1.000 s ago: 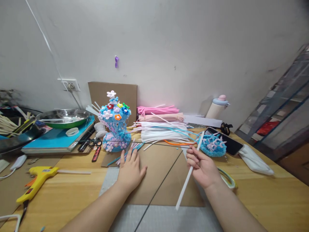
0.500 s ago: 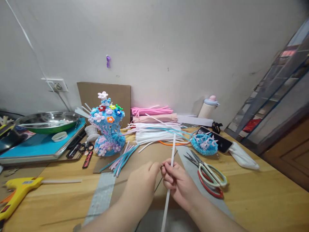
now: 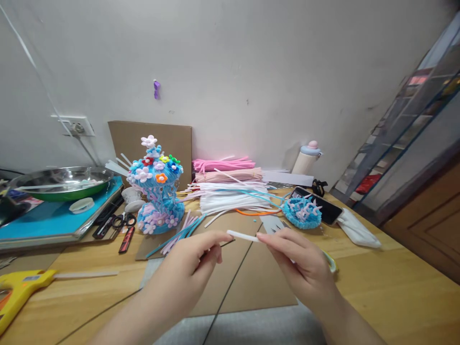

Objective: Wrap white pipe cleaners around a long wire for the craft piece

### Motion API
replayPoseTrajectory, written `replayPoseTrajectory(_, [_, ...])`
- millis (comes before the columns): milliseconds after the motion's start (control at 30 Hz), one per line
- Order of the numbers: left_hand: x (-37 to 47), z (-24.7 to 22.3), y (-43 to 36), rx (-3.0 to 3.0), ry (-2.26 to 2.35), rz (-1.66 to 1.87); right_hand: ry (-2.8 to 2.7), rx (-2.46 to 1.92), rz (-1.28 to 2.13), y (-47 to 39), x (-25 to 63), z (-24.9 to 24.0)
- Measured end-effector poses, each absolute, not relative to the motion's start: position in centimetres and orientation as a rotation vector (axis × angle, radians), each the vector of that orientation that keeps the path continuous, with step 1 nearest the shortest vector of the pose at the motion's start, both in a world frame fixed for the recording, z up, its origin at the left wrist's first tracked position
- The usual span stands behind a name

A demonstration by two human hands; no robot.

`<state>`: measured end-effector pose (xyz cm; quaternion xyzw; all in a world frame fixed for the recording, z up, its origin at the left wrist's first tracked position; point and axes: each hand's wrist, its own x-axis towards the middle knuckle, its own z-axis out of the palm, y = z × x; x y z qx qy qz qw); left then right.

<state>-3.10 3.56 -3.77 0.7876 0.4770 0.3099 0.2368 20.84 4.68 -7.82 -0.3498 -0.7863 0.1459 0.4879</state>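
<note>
My right hand [image 3: 302, 263] pinches a white pipe cleaner [image 3: 244, 235], which points left across the gap between my hands. Its left tip meets the index finger of my left hand [image 3: 201, 261]. A thin dark wire [image 3: 228, 243] pokes out of my closed left fingers, just under the pipe cleaner, and trails toward the lower left. Brown cardboard [image 3: 247, 282] lies beneath both hands, with another thin dark line [image 3: 230, 285] running slantwise over it. Scissors [image 3: 329, 262] are mostly hidden behind my right hand.
A flower-covered blue pipe-cleaner piece [image 3: 156, 184] stands left of a white pipe-cleaner bundle [image 3: 233, 197]. A blue fuzzy basket shape [image 3: 302, 212] sits right, by a phone [image 3: 325, 211]. A yellow glue gun [image 3: 27, 282] lies at left, below a metal pan [image 3: 64, 184].
My hands have moved apart. The white pipe cleaner, upright in my right hand before, now lies nearly level between them. The view has shifted slightly, and my right hand now covers much of the scissors.
</note>
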Motion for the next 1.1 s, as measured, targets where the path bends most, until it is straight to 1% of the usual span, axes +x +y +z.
replayPoseTrajectory(133, [-3.4,-3.8,3.8,2.168,1.35,0.867,-1.893,-0.862,0.254,4.7,20.6,-8.5])
replayPoseTrajectory(267, [-3.6,-3.9,4.1,2.22,1.405,0.819,-1.903,-0.912,0.278,5.4,20.0,-9.2])
replayPoseTrajectory(400, [-3.8,-4.1,4.1,2.238,1.445,0.781,-1.936,-0.87,0.357,5.3,19.2,-9.3])
replayPoseTrajectory(567, [-3.9,-4.5,4.3,2.264,1.409,0.732,-1.916,-0.847,0.401,5.2,18.7,-9.6])
replayPoseTrajectory(833, [-3.6,-4.5,4.6,2.322,1.39,0.673,-1.946,-0.922,0.29,5.3,18.9,-9.8])
replayPoseTrajectory(1100, [-3.7,-4.7,4.6,2.398,1.472,0.653,-1.997,-0.882,0.291,5.2,18.8,-10.1])
